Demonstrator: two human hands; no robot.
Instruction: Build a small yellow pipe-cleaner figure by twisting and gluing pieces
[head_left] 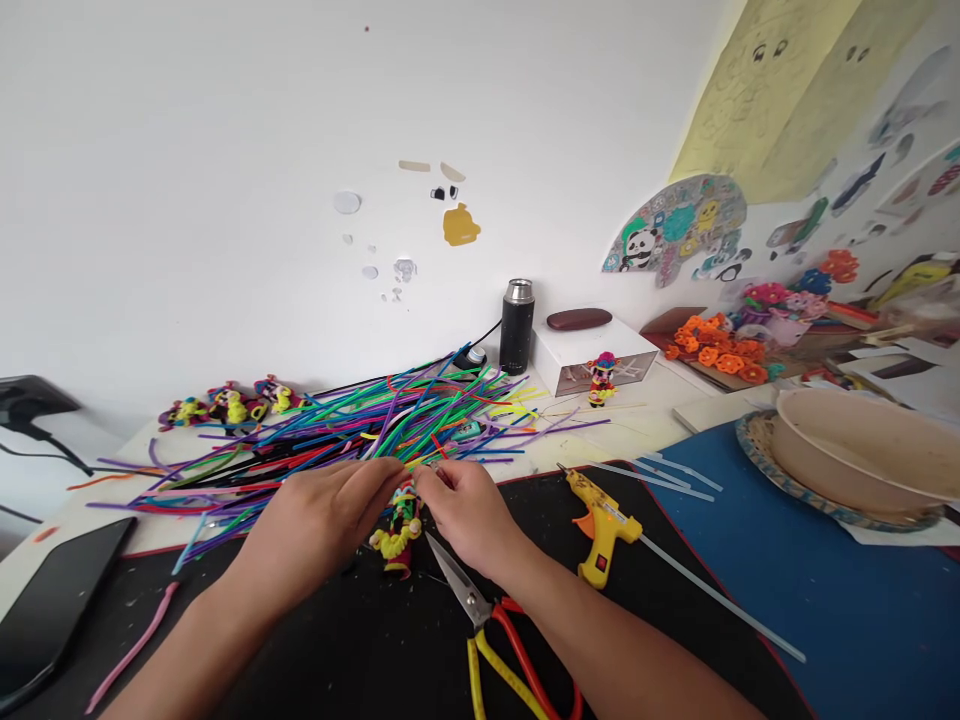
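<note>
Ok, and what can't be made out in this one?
All in the head view:
- What the fingertips of the left hand and right hand pinch: hidden by the fingers.
- Scissors: handle ends cut off by the bottom edge.
- Black flat device: cut off by the left edge.
- Bowl: far side cut off by the right edge.
- Glue gun: label too small to read.

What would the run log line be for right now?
left hand: by top of figure | right hand: same spot | scissors: on black mat | glue gun: right of scissors | colorful stems: heaped behind hands
</note>
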